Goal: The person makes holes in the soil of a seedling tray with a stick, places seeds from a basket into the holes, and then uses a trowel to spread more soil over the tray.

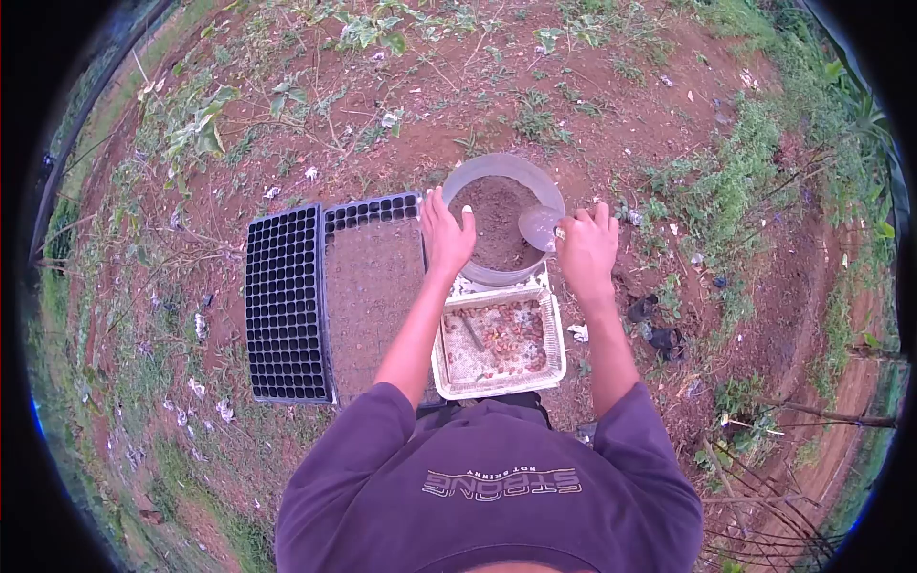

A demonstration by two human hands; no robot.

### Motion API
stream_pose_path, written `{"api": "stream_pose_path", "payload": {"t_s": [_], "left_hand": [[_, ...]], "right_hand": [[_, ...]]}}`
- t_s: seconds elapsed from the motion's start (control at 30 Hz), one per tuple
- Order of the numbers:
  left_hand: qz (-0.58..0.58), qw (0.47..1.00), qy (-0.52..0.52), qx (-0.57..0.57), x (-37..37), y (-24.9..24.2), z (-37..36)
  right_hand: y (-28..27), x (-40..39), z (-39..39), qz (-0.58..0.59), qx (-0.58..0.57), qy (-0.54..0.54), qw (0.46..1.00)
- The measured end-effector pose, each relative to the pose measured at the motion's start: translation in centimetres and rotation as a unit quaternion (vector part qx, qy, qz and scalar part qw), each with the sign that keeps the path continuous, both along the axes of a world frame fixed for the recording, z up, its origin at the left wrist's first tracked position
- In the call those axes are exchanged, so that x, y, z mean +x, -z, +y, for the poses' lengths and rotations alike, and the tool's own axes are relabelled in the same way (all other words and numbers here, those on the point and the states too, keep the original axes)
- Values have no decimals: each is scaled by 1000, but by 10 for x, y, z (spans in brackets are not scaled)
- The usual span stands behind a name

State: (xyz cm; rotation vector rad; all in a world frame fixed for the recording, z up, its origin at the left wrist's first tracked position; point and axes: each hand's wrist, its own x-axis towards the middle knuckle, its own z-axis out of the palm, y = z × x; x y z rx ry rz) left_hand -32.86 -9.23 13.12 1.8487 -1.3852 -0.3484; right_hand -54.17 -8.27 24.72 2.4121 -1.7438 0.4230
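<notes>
A round grey tub (497,215) of dark, loose soil stands in front of me. My left hand (447,234) lies at the tub's left rim, fingers stretched and thumb spread, holding nothing. Over the tub's right side, my right hand (586,244) is closed on a translucent scoop (540,227), whose rounded end reaches in above the soil. Left of the tub is a seedling tray (374,277) with most cells covered in soil; a row of bare dark cells shows along its far end. Beside it lies a second black seedling tray (285,306) with hollow cells.
A white rectangular basin (558,358) with reddish-brown bits and a thin stick sits between my arms, nearest my body. Dark shoe-like objects (666,342) lie on the ground to the right. Leafy plants (196,129) grow at the far left, and dry branches (764,497) stick up at the lower right.
</notes>
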Motion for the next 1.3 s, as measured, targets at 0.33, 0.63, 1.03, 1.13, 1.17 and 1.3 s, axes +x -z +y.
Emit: {"api": "stream_pose_path", "payload": {"t_s": [0.33, 0.63, 1.03, 1.13, 1.17, 1.3], "left_hand": [[-131, 990, -42, 11, -23, 12, -18], [-115, 992, -37, 30, -21, 13, -18], [-120, 992, -37, 23, -21, 13, -16], [-119, 992, -38, 22, -21, 13, -15], [-119, 992, -40, 21, -21, 13, -15], [-124, 991, -42, 17, -21, 14, -15]], "right_hand": [[42, 17, -23, 15, 39, 5, 999], [59, 0, -12, -92, 20, 24, 995], [78, 6, -17, -214, 16, 46, 976], [87, 10, -19, -248, 38, 70, 965], [88, 12, -19, -255, 46, 81, 962], [90, 16, -18, -238, 6, 60, 969]]}}
